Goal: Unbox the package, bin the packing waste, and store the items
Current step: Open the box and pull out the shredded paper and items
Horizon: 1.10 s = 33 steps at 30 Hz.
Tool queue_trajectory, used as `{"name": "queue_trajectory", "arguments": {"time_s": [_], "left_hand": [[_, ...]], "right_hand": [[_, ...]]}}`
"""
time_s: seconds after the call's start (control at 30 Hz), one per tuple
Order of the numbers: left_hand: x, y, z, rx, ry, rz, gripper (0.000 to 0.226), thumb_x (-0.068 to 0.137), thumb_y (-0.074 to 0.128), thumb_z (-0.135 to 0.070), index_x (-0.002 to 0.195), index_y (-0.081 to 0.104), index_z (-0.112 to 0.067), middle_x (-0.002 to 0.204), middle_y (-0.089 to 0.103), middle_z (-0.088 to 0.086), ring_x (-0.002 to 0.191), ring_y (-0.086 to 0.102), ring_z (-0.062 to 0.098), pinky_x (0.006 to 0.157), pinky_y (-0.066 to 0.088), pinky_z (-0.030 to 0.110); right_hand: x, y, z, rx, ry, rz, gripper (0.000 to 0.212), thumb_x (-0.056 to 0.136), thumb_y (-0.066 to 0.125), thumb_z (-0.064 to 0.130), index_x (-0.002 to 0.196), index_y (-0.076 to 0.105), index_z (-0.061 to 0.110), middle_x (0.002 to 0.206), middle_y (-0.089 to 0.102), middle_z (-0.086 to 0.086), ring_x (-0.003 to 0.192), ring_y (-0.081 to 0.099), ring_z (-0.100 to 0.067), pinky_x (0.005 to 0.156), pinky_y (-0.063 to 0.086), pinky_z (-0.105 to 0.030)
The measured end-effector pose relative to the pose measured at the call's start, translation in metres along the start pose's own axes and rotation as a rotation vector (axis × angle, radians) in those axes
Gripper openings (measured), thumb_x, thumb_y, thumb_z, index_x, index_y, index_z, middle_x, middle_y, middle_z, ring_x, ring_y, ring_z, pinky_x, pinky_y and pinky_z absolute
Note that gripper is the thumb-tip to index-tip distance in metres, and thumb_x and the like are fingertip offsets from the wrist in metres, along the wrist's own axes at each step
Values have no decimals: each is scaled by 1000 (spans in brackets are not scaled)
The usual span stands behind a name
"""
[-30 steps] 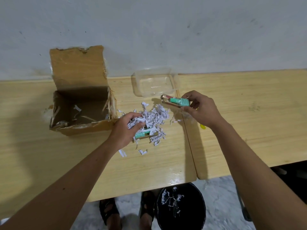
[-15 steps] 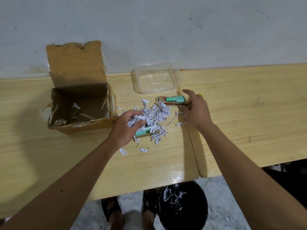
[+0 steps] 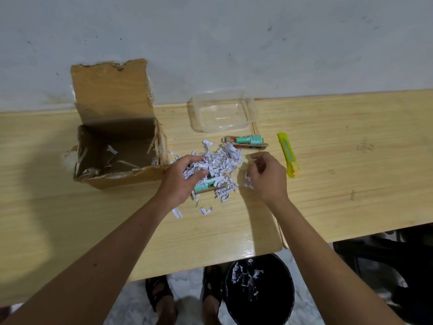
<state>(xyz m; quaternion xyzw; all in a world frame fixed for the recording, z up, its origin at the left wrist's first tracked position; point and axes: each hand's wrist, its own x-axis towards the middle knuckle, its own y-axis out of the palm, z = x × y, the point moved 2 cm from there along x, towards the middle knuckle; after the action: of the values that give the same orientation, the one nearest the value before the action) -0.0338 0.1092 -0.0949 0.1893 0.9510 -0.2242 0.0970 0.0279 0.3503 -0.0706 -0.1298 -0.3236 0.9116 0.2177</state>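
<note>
Left hand (image 3: pixel 180 178): fingers curled into the heap of shredded paper (image 3: pixel 218 164), grasping a clump of it.
Right hand (image 3: pixel 266 175): loosely curled just right of the heap, a few white scraps at its fingertips; whether it truly pinches them I cannot tell.
Box (image 3: pixel 117 146): open on the left of the table (image 3: pixel 351 160), flap standing up against the wall, a few strips left inside.
Bottles: one teal bottle (image 3: pixel 249 140) lies on its side with a slim carton between the heap and the clear tub (image 3: pixel 222 113); another teal bottle (image 3: pixel 204 186) pokes out from under the shreds by the left hand.
Knife (image 3: pixel 287 157): yellow cutter, lying right of the right hand.
Bin (image 3: pixel 260 294): black, on the floor below the table edge, shreds inside.
</note>
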Motion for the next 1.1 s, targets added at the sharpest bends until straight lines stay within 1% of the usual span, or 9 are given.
{"name": "queue_trajectory", "arguments": {"time_s": [0.13,0.33,0.5,0.63,0.73,0.8,0.87,1.0,1.1], "left_hand": [[0,-2,1,-13,-17,14,34,95,73,-42,127,67,-33,138,64,-10,132,55,11,108,41,33],[-1,-2,0,-56,-43,18,36,95,70,-51,124,66,-32,126,70,-7,122,63,13,109,49,47],[-6,-3,-6,-89,-55,41,60,77,71,-68,125,63,-33,136,65,-6,126,58,10,111,45,35],[-5,-7,0,-108,-46,132,92,51,97,-60,129,62,-29,131,68,-6,121,66,10,102,52,30],[-4,-7,-2,-38,-19,112,72,64,95,-45,127,62,-30,133,66,-4,123,61,8,99,47,19],[-3,-5,-2,-50,-22,70,53,79,88,-43,124,63,-33,135,65,-4,127,59,10,107,46,27],[-3,-4,0,-68,-39,49,47,86,83,-44,126,64,-29,136,65,-4,129,59,12,112,46,35],[-2,-3,1,-57,-49,35,52,90,79,-45,134,63,-23,137,66,-3,131,58,13,111,45,34],[-2,-3,-2,-60,-35,26,48,93,77,-41,134,63,-19,132,68,-3,126,61,11,108,47,31]], "right_hand": [[-11,16,20,87,-73,154,28,100,62,19,127,69,20,103,74,5,88,70,-5,80,54,-16],[-20,31,28,81,-183,329,27,98,67,15,125,72,20,109,73,2,90,69,-6,80,50,-9],[-18,33,30,66,-209,328,21,96,70,12,116,74,19,100,72,4,83,70,-7,78,54,-15],[-16,25,29,53,-269,262,21,95,69,10,111,76,21,106,71,5,88,66,-1,78,49,-10],[-19,16,30,10,-355,188,25,94,68,6,108,77,25,111,71,8,101,62,-3,89,47,-17],[-21,11,30,-44,-428,137,26,92,69,5,106,77,26,112,72,12,110,56,-2,98,42,-25],[-25,8,31,-72,-508,108,25,91,71,3,105,77,23,114,73,12,116,54,-11,103,39,-27],[-34,3,35,-60,-589,90,27,89,73,-1,106,77,19,114,70,12,113,58,-20,102,40,-23],[-37,5,38,-16,-585,182,23,90,74,3,107,78,18,105,72,9,104,63,-18,93,51,-33]]}}
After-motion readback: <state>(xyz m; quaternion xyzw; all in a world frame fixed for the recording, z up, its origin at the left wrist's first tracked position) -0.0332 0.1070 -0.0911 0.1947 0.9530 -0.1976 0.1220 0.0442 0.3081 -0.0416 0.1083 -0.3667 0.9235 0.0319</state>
